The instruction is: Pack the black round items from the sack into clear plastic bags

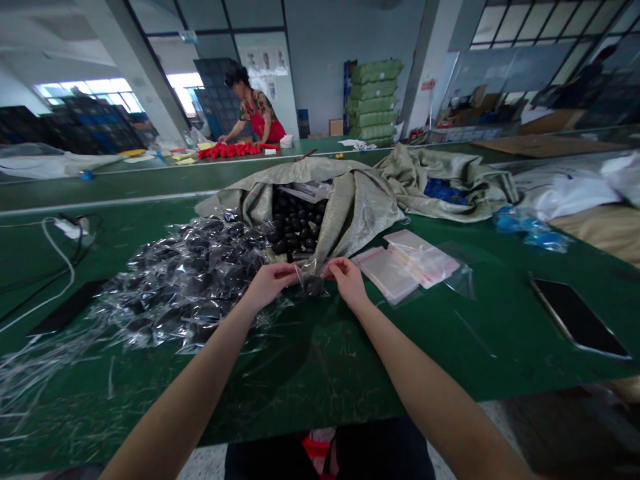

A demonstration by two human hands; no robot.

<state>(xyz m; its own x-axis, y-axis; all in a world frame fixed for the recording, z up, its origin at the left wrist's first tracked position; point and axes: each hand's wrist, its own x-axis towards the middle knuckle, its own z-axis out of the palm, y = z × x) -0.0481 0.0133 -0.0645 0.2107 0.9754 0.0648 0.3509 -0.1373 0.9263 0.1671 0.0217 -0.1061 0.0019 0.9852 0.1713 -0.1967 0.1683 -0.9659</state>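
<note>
Between my two hands hangs a small clear plastic bag [314, 285] with a dark rounded piece inside. My left hand [274, 280] pinches its left side near the top, and my right hand [346, 275] pinches the right side. Just beyond, a woven sack [345, 207] lies with its mouth towards me, full of loose black rounded pieces [295, 223]. Left of my left hand is a heap of bagged black pieces [195, 273]. Stacks of flat clear bags [400, 263] lie to the right of my right hand.
A phone [580, 317] lies at the right and a dark flat device [67, 308] at the left, near a white cable [55, 233]. Another sack [450, 183] holds something blue. Across the green table [340, 360], a co-worker [257, 113] handles red items [233, 151].
</note>
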